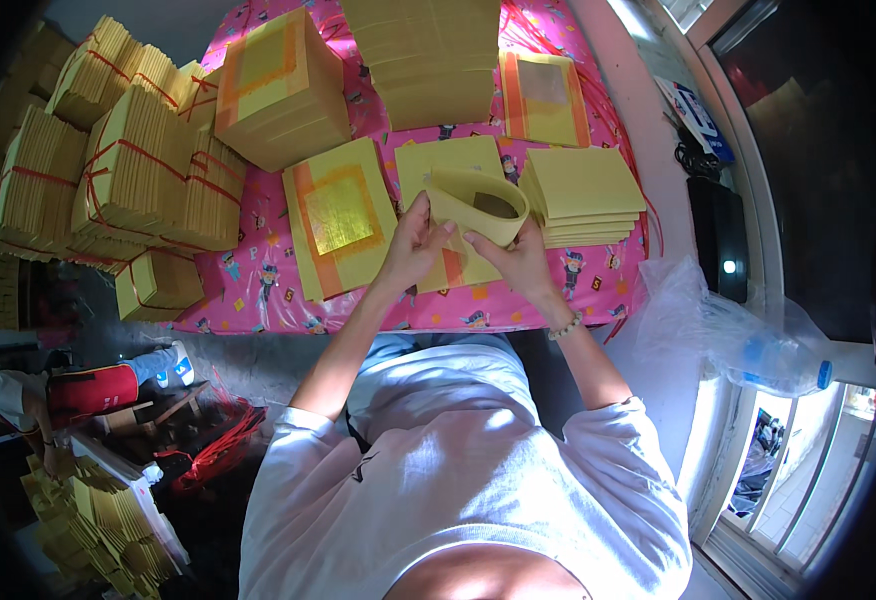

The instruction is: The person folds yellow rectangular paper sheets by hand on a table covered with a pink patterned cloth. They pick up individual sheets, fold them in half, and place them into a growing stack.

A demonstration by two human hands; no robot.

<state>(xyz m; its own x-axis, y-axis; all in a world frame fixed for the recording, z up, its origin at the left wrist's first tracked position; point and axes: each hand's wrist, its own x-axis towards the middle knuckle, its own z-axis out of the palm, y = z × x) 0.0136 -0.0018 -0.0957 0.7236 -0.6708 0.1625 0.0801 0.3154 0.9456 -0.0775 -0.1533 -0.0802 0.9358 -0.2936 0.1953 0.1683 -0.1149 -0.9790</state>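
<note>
Both my hands grip a small wad of yellow paper sheets (475, 186), bent round into a loop above the table. My left hand (416, 245) pinches its left side, thumb in front. My right hand (516, 262), a bead bracelet on its wrist, closes on the right side, thumb pressed at the front. Beneath lies more yellow paper (445, 272) with an orange stripe, partly hidden by my hands. Left of it rests a paper stack (303, 262) bearing a shiny gold square framed in orange. On the right sits a fanned stack of plain yellow paper (586, 190).
Taller paper stacks (288, 100) stand at the back of the pink patterned tablecloth (258, 312). Bundles tied with red string (138, 165) crowd the left. A plastic bag with a bottle (758, 355) is on the right. Another person (88, 395) works at lower left.
</note>
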